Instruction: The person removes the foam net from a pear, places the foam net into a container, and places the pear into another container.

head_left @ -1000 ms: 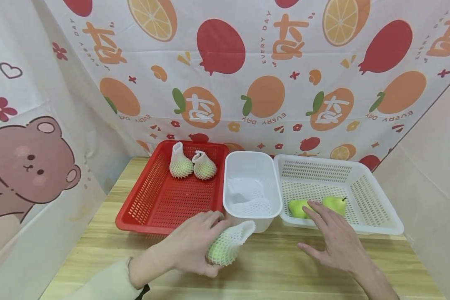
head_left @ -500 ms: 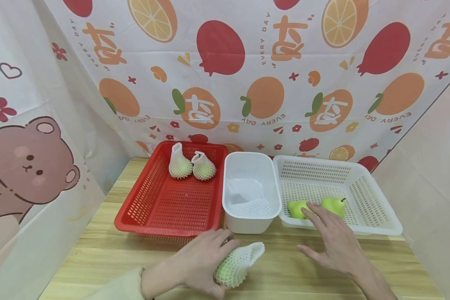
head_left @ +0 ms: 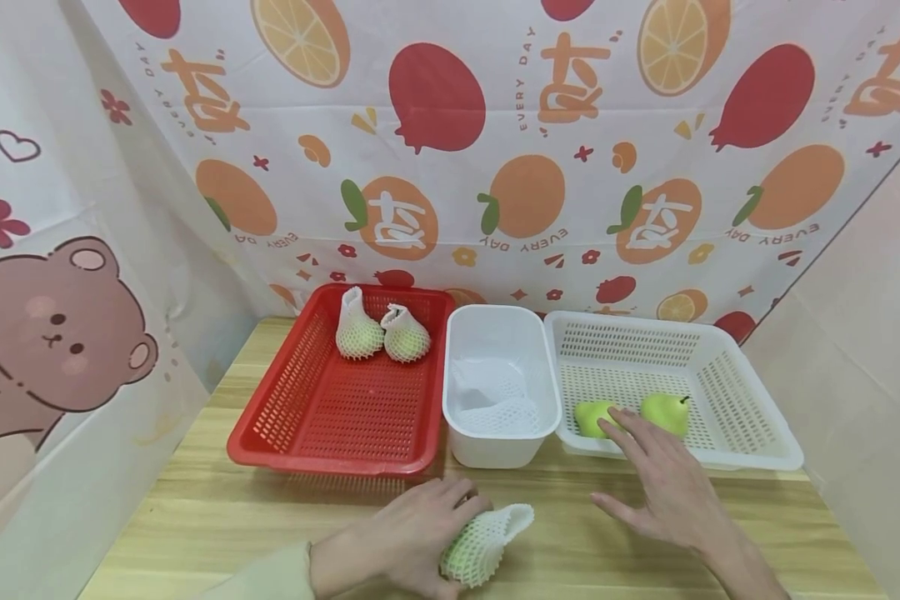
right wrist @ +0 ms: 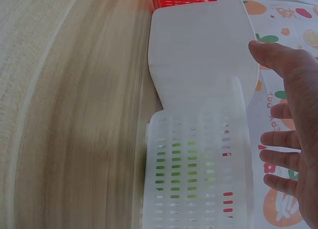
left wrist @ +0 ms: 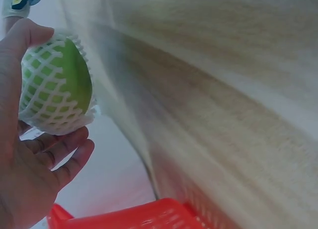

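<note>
My left hand (head_left: 427, 533) grips a green pear (left wrist: 77, 72) wrapped in a white foam net sleeve (head_left: 487, 542), close over the table in front of the baskets. In the left wrist view, thumb and fingers curve round the pear, and part of its green skin shows bare past the net. Over the front rim of the white basket (head_left: 772, 446) my right hand (head_left: 663, 483) is held with its fingers spread and nothing in them. Two bare green pears lie in that basket; the right one (head_left: 665, 412) shows fully, while fingertips overlap the left one (head_left: 592, 417).
A red basket (head_left: 243, 450) on the left holds two net-wrapped pears (head_left: 360, 333) at its back. Between the baskets stands a white plastic tub (head_left: 495, 454) with foam net sleeves (head_left: 502, 415) inside. A fruit-print cloth (head_left: 450, 200) hangs behind them, above the wooden table (head_left: 217, 517).
My left hand has moved down and to the right, toward the front of the table, with the net-wrapped pear. My right hand stays almost still over the white basket.
</note>
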